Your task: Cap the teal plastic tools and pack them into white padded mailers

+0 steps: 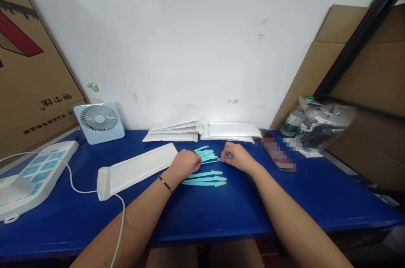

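Several slim turquoise eyebrow razors (205, 179) lie on the blue table in front of me, with more bunched beside my left hand. The fingers of my left hand (186, 162) are closed around the handle end of one razor (209, 161), partly hiding it. My right hand (236, 156) pinches at the other end of this razor, where a small translucent piece shows between thumb and forefinger. A white padded mailer (139, 167) lies slantwise left of my left hand, its flap end toward me.
Two stacks of white mailers (172, 136) (230, 132) sit against the wall. To the left are a blue fan (100, 122), a power strip (47, 175) and a white cable (71, 177). Phones (278, 155), a bottle (292, 122) and a plastic-bagged item (319, 129) stand or lie right.
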